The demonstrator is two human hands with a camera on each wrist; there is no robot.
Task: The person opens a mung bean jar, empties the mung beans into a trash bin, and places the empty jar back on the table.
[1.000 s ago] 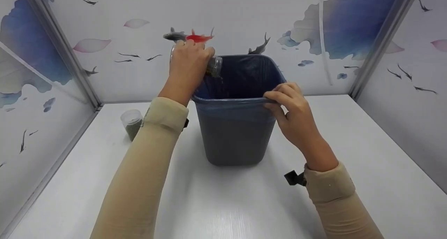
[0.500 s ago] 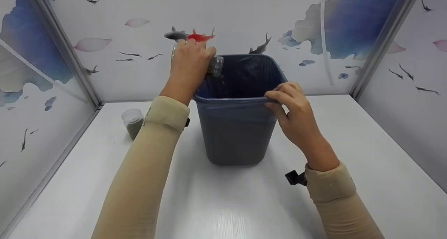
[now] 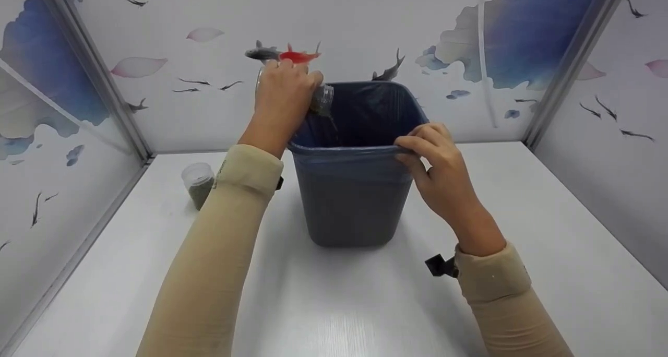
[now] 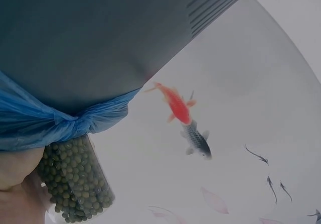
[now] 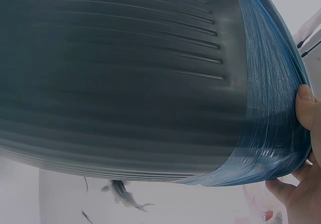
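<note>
- Left hand is wrapped round a clear jar, up around 10–11 o'clock from the middle of the bin.
- That jar's tipped over, mouth pointing roughly 4 o'clock, over the bin's opening. There's a thin trickle of stuff dropping from it into the bin.
- Left wrist cam shows what's inside: loads of little round green beans.
- Right hand is over at 3 o'clock, thumb and fingers pinching the rim where the blue liner folds over.
- Bin's grey, standing upright on the white worktop, liner covering the inside and hanging a bit down the outside.
- A second clear jar stands on the worktop near 9 o'clock, well apart from the bin. Greenish contents in the bottom, partly hidden by the left sleeve.
- Out at 12 o'clock, the back wall has printed fish, one bright red.
</note>
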